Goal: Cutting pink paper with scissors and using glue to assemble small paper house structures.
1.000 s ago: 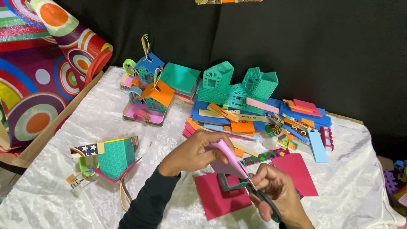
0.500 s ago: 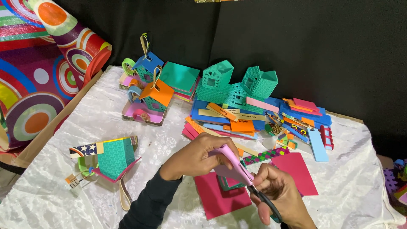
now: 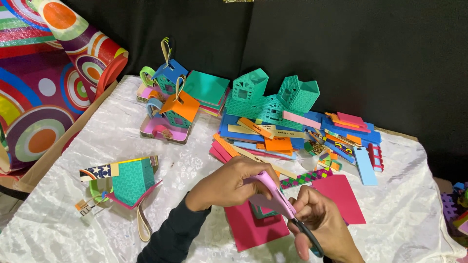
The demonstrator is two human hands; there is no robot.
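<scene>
Both hands have edged a little toward the near side of the table since a second ago, the pink piece tipping lower between them, and nothing else on the cloth has shifted. Her left hand [image 3: 229, 182] is clamped round a small pink foam piece [image 3: 267, 184], fingers curled over its upper edge, while the right hand [image 3: 319, 224] is closed through the handles of a pair of scissors [image 3: 306, 235] with the blades running up into that piece; whether the blades are parted or closed I can't tell from here. Hands and piece hover just above a magenta foam sheet [image 3: 253, 229] on the white tablecloth [image 3: 122, 146], with a second magenta sheet [image 3: 341, 195] lying just beside it to the right. By the look of it the cutting is midway: the pink piece is not yet in two. A good deal looks done already. I count two finished little houses with ribbon loops at the far left, a blue-roofed house [image 3: 168, 78] and an orange-roofed house [image 3: 178, 112], one more teal house [image 3: 129, 180] lying tipped on its side near the front with loose trimmings about it, and two bare teal lattice shells [image 3: 270, 92] with no roofs yet. Behind the hands lies a jumbled stack of foam strips [image 3: 292, 134] in blue, orange and pink, too many and too overlapped to count. One roll of circle-patterned paper [image 3: 83, 53] leans at the left edge.
</scene>
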